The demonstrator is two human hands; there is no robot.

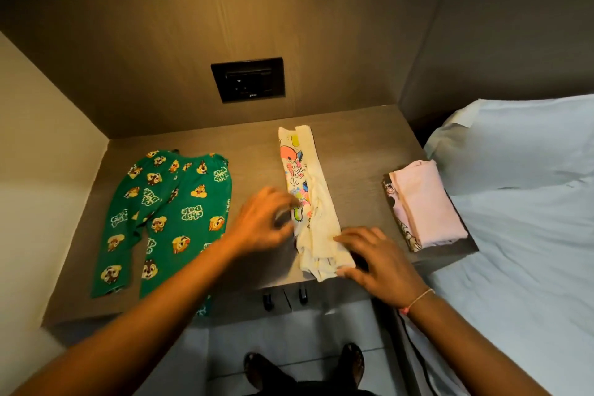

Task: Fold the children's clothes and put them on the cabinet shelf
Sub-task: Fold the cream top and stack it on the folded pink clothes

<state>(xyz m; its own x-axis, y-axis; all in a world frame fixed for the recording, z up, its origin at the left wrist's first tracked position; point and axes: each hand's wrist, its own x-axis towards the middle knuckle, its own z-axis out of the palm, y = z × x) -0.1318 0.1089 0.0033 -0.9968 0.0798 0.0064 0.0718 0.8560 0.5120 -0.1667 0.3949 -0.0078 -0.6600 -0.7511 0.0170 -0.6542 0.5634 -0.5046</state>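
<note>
Two hands work the cream shirt (310, 202): our right hand (374, 262) presses flat, fingers spread, pinning the strip. Left hand (265, 222) blurred near its edge, grip unclear.

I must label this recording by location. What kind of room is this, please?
Most likely a bedroom. A bed with pale blue sheets stands right beside a built-in wooden cabinet shelf with a wall socket, and children's clothes such as green printed trousers lie on it.

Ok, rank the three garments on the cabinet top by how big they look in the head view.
1. Green trousers, spread flat.
2. Cream printed top, a long strip.
3. Pink folded piece; close to the top, so unsure.
</note>
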